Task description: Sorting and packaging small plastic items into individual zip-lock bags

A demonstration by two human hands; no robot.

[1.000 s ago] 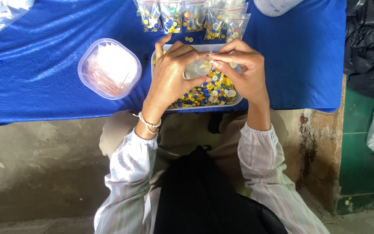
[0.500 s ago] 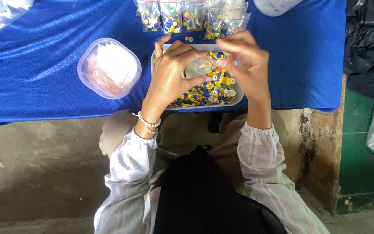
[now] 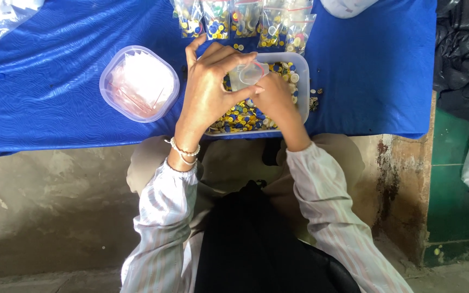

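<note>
**Both hands on a small clear bag above the button tray**

Left hand point(image 3: 210, 87) is up over the tray point(image 3: 303, 81), fingers curled round a small clear bag point(image 3: 247, 75) and pinching it from the left side, index finger lifted free and pointing away. Right hand point(image 3: 274, 97) sits lower, just under the bag, fingertips touching its lower edge near the red strip at the mouth; the hand is bunched, and whether it holds buttons inside I cannot tell. The bag hangs above the tray's far half, tilted, looking empty or nearly so.

Below it, the tray is a clear rectangular tub packed with buttons point(image 3: 242, 115) in yellow, blue, white and green. It rests on a blue cloth point(image 3: 55, 97) at the near edge of the table. A few loose buttons lie on the cloth just right of the tray.

To the left, apart from the tray, stands a round clear tub point(image 3: 139, 84) stacked with empty bags. Along the far edge, a row of filled bags point(image 3: 243, 21) lies side by side, each holding mixed buttons. A beaded bracelet point(image 3: 183, 151) circles the left wrist, above a striped sleeve point(image 3: 161, 217).
</note>
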